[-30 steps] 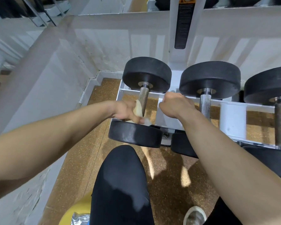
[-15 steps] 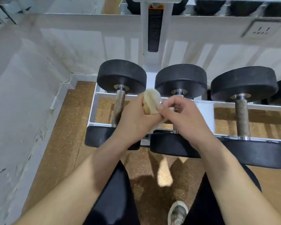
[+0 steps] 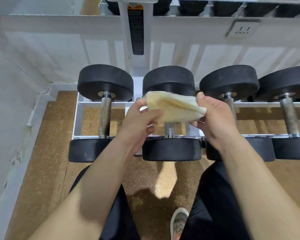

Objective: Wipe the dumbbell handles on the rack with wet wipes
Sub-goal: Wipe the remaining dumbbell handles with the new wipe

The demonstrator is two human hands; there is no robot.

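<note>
A yellowish wet wipe is stretched between both hands above the second dumbbell. My left hand pinches its left end and my right hand pinches its right end. Several black dumbbells lie across the low white rack. The leftmost dumbbell's knurled steel handle is uncovered. The second dumbbell's handle is mostly hidden behind the wipe. The third dumbbell's handle is partly behind my right hand, and the fourth handle shows at the right.
A white wall closes in on the left and behind the rack. A wall socket sits at the upper right. The rack's white upright rises behind the dumbbells. My knees and a shoe are over the brown speckled floor.
My left hand left the leftmost handle with the wipe. Both hands met over the second dumbbell and have now pulled the wipe open between them. The view shifted right.
</note>
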